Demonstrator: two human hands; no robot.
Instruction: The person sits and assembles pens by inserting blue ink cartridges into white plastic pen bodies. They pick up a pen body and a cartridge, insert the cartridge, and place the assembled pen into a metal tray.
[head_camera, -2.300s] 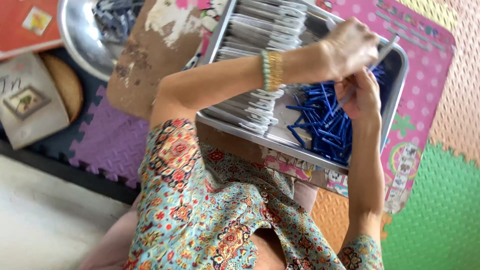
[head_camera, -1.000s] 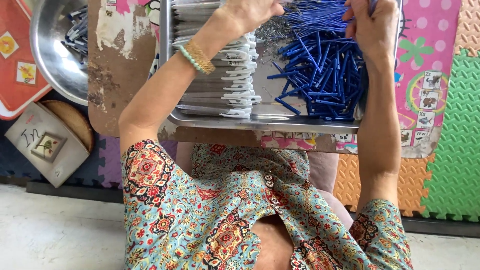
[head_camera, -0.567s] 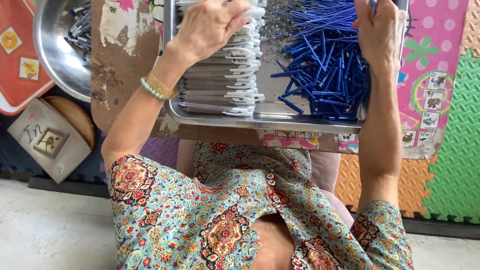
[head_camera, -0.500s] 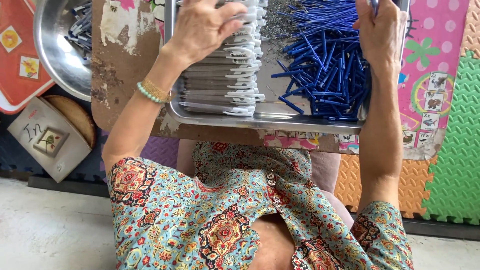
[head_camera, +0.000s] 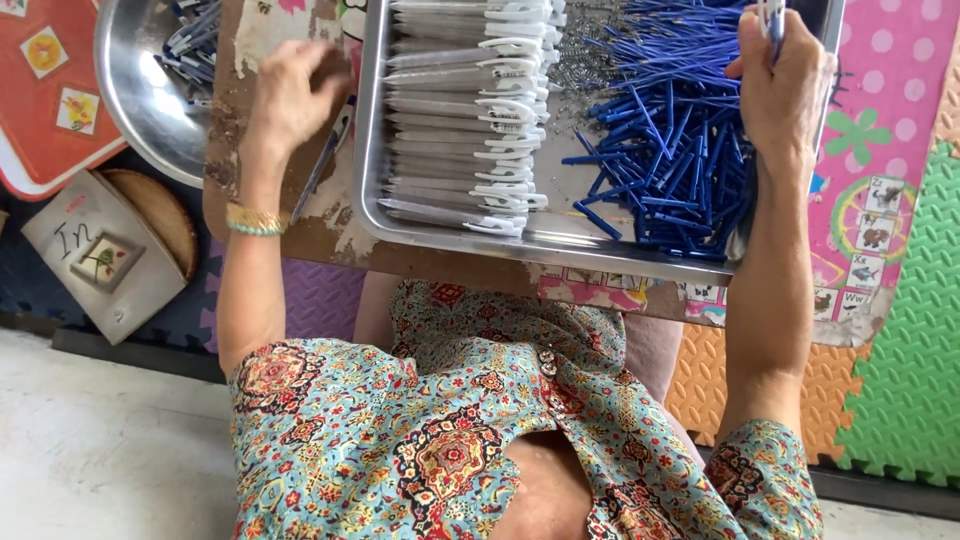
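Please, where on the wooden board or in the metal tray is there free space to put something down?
Bare patches: the board strip between the left hand and the tray edge, and the tray's near floor between the white clips and blue tubes. Elsewhere the tray is crowded.

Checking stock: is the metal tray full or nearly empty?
Fairly full: the metal tray holds stacked white pen barrels and heaped blue refills.

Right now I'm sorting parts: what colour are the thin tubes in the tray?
Blue tubes, seen from the head view.
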